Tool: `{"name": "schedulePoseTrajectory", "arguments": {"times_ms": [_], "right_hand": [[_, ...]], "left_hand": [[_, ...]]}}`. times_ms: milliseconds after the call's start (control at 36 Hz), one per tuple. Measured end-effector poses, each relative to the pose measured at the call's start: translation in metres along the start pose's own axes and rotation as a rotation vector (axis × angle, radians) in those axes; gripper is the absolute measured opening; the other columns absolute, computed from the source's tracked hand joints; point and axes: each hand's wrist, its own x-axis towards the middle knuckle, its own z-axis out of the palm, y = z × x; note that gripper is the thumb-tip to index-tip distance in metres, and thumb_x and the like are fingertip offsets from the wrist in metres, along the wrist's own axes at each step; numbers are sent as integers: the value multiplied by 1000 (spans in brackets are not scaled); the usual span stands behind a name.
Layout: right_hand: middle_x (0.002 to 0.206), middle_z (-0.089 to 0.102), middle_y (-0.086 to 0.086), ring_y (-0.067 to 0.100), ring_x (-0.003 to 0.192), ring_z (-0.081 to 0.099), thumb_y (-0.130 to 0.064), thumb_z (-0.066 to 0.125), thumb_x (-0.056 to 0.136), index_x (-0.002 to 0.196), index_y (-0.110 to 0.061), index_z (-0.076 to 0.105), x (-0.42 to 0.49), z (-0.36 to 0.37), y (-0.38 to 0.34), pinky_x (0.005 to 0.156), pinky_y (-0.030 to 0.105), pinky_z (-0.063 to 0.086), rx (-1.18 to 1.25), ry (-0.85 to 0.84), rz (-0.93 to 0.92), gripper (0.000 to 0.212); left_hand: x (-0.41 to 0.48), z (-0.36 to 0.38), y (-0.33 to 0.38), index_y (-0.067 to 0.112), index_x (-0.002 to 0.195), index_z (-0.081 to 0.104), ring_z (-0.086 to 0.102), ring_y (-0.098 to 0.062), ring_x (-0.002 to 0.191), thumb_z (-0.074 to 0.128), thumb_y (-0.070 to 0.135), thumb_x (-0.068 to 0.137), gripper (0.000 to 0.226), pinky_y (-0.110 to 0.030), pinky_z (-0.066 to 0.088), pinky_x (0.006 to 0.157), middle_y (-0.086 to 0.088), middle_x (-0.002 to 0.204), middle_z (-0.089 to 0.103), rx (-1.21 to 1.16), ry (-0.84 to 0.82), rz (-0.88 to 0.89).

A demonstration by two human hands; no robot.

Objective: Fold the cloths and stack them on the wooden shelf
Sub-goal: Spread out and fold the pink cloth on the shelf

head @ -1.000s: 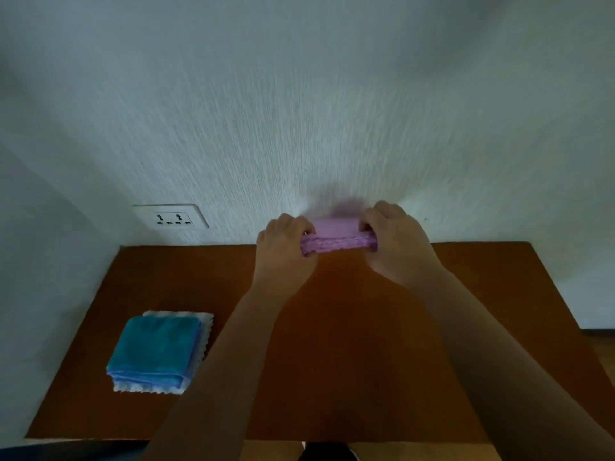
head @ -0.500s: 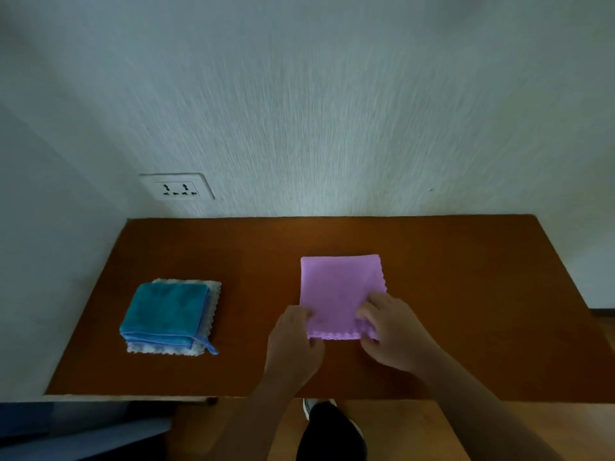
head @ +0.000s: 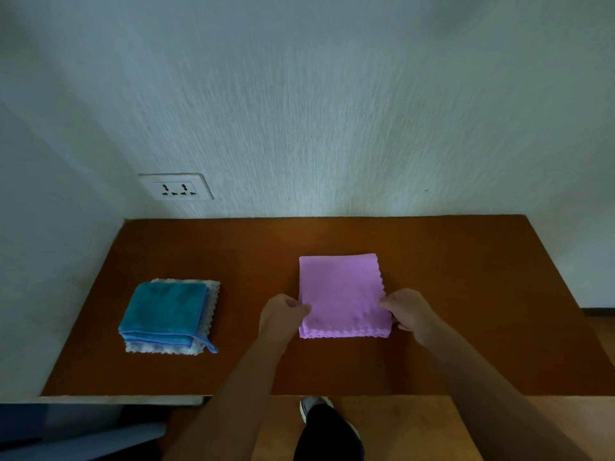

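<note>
A pink cloth lies folded flat near the middle of the brown wooden shelf. My left hand pinches the cloth's left edge close to its near corner. My right hand grips the right edge near the front corner. At the left of the shelf a folded teal cloth rests on top of a folded white cloth, making a small stack.
A white wall socket sits on the wall above the shelf's back left corner. Walls close the shelf at the back and left. Below the front edge I see wooden floor, my leg and a shoe.
The pink cloth came down from the back edge, where both hands held it bunched, and now lies flat. My hands have moved from its near edge to its two sides.
</note>
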Motion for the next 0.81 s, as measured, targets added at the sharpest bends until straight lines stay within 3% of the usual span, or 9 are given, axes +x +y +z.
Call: {"name": "schedulePoseTrajectory", "arguments": {"times_ms": [28, 83, 139, 194, 278, 417, 667, 806], "right_hand": [[125, 52, 27, 38, 107, 55, -10, 53, 91, 116, 7, 53, -1, 0, 0, 96, 44, 45, -12, 8, -21, 31], [109, 53, 31, 30, 82, 54, -11, 54, 90, 106, 7, 55, 0, 1, 0, 82, 41, 50, -45, 10, -60, 24], [95, 51, 22, 19, 73, 45, -13, 55, 90, 98, 0, 54, 1, 1, 1, 66, 29, 42, -77, 9, -78, 16], [105, 56, 23, 26, 83, 54, -15, 55, 91, 107, -1, 54, 1, 0, 1, 69, 29, 46, -95, 12, -83, 21], [119, 56, 22, 34, 107, 56, -16, 56, 91, 112, 0, 54, 1, -1, 1, 91, 38, 49, -120, 36, -91, 27], [107, 60, 10, 14, 84, 53, -23, 55, 92, 111, -6, 55, 6, 1, 6, 76, 25, 44, -164, 47, -121, 24], [84, 53, -2, 9, 74, 51, -31, 56, 92, 104, -11, 57, 6, 6, 5, 70, 20, 40, -276, 78, -126, 23], [74, 47, -5, 7, 66, 47, -31, 58, 90, 94, -15, 49, 6, 10, 3, 67, 21, 39, -231, 91, -112, 19]], "left_hand": [[1, 0, 2, 9, 105, 58, 60, -23, 96, 64, 27, 87, 26, -36, 52, 88, -8, 106, 62, 17, 11, 9], [1, 0, 6, 8, 107, 57, 60, -23, 97, 65, 27, 86, 29, -35, 52, 88, -9, 107, 61, 46, 15, 21], [2, 2, 9, 8, 109, 55, 59, -24, 99, 66, 29, 85, 34, -33, 50, 87, -10, 110, 60, 73, 4, 11], [2, 3, 10, 6, 111, 54, 58, -26, 101, 67, 28, 85, 36, -33, 50, 88, -11, 112, 59, 99, -15, -5], [4, 5, 10, 5, 109, 57, 59, -27, 101, 64, 25, 88, 30, -34, 50, 89, -12, 112, 61, 124, -31, -22], [6, 6, 11, 5, 103, 58, 60, -25, 95, 59, 21, 91, 20, -31, 51, 84, -13, 106, 62, 123, -15, -19], [1, 3, 11, 8, 108, 53, 56, -22, 95, 53, 22, 94, 21, -30, 49, 86, -11, 110, 58, 171, 14, 23], [-2, 1, 9, 10, 108, 47, 53, -18, 90, 65, 27, 87, 33, -27, 47, 77, -5, 102, 54, 60, -56, 7]]}}
